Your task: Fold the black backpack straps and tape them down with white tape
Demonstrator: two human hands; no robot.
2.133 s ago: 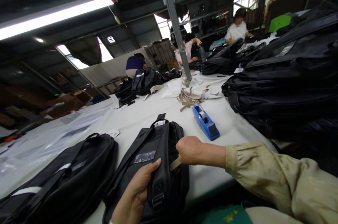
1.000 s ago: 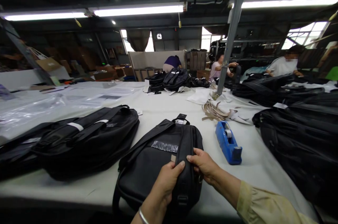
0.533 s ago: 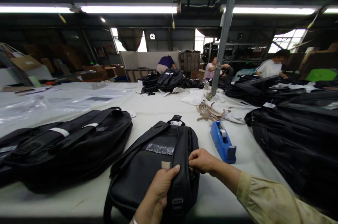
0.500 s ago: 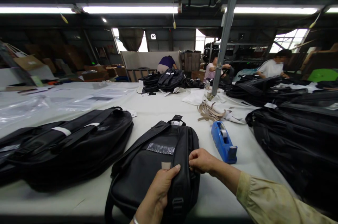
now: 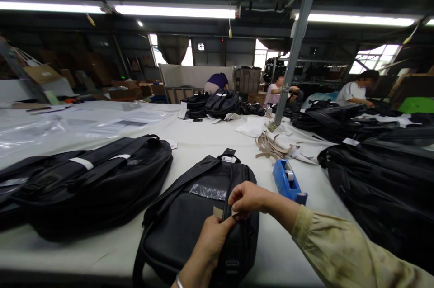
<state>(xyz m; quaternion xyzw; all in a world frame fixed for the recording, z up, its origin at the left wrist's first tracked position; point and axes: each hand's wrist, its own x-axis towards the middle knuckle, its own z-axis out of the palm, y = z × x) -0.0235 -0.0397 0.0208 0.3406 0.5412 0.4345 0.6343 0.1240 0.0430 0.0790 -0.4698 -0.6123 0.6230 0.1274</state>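
Right fingers (image 5: 236, 195) pinch a beige strip (image 5: 218, 212) — left fingers (image 5: 226, 224) grip a strap (image 5: 237, 174) on the backpack (image 5: 183, 224).

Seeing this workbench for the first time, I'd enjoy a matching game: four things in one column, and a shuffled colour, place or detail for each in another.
Things
1. Tape dispenser
2. Left hand
3. Right hand
4. Backpack being handled

Descriptions
A. Reaches out of a yellowish sleeve
B. Black, lying on the white table
C. Blue, with a roll in it
D. Has a silvery band at its wrist

Right pairs: 1-C, 2-D, 3-A, 4-B
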